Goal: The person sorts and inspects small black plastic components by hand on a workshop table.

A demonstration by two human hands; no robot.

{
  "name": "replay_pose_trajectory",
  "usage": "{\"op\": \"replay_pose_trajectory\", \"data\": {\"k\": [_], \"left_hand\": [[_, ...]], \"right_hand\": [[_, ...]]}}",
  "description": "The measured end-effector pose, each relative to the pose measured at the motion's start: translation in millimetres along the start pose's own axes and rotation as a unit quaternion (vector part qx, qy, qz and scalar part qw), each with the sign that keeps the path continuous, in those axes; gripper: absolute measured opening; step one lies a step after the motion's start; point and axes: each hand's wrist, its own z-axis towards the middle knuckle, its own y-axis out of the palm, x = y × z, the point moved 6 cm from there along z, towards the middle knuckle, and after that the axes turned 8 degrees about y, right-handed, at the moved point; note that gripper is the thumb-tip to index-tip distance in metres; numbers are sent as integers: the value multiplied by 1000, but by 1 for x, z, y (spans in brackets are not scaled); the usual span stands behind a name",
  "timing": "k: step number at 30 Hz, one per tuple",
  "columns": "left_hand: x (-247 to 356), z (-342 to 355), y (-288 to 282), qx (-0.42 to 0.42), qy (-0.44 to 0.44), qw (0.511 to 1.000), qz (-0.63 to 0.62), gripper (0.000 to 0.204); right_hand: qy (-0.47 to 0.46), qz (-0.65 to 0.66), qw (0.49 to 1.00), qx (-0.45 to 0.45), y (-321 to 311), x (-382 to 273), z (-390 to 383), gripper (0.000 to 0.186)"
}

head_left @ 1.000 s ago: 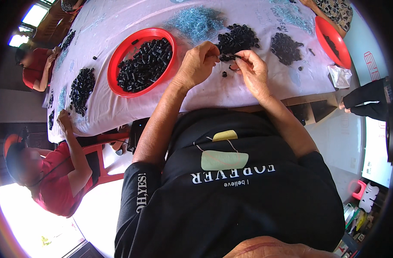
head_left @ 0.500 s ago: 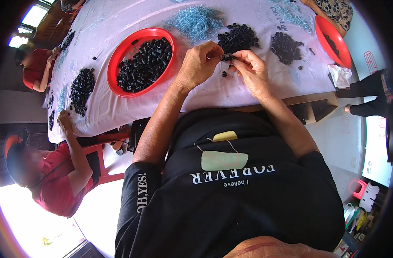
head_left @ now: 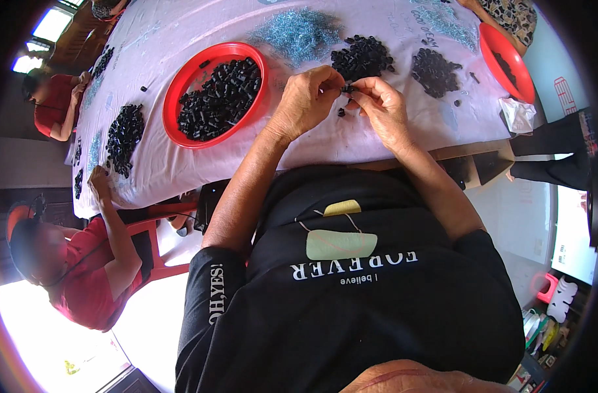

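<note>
Pinching a small black part (head_left: 348, 88) at its two sides, my left hand (head_left: 310, 98) and right hand (head_left: 380, 108) are meeting just above the pale pink tablecloth (head_left: 305, 147). The left thumb and forefinger are pressing together on the left end of the part, with the remaining fingers curling in toward the palm. The right thumb and forefinger are gripping the opposite end, and the other right fingers are bending beneath. Because the fingertips are covering most of the part, I cannot tell whether one piece or two joined pieces are sitting between them. A loose black piece (head_left: 341, 112) is lying on the cloth just below the gap between my hands. Directly beyond my fingertips, a pile of black parts (head_left: 362, 57) is resting on the table, and a heap of clear bluish pieces (head_left: 297, 36) is spreading to the left of that pile. To the left of my left hand, a red basin (head_left: 170, 108) is holding many black tubular parts (head_left: 220, 101). To the right of the near pile, a second black pile (head_left: 436, 73) is occupying the cloth; farther right, another red basin (head_left: 518, 75) is standing near the table edge, with a crumpled white wrapper (head_left: 518, 116) lying just below it. At the far left, a co-worker's hand (head_left: 99, 185) is reaching onto the table corner near a left-hand black pile (head_left: 124, 139).
</note>
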Motion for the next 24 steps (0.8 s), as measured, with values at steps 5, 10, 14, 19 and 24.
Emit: {"op": "replay_pose_trajectory", "data": {"k": [5,10,14,19,24], "left_hand": [[4,0,1,-14,18,1000,9,15],[2,0,3,-10,16,1000,-7,16],[0,0,1,0,7,1000,-10,16],[-6,-1,1,1,-15,1000,-22,15],[-4,-1,1,2,-5,1000,-10,15]], "right_hand": [[5,-18,1000,5,1,-3,-2,12],[0,-26,1000,-6,3,-4,-3,12],[-6,-34,999,-11,4,-4,-3,13],[-4,-28,999,-18,4,-2,-3,14],[-6,-31,999,-25,5,-2,-3,13]]}}
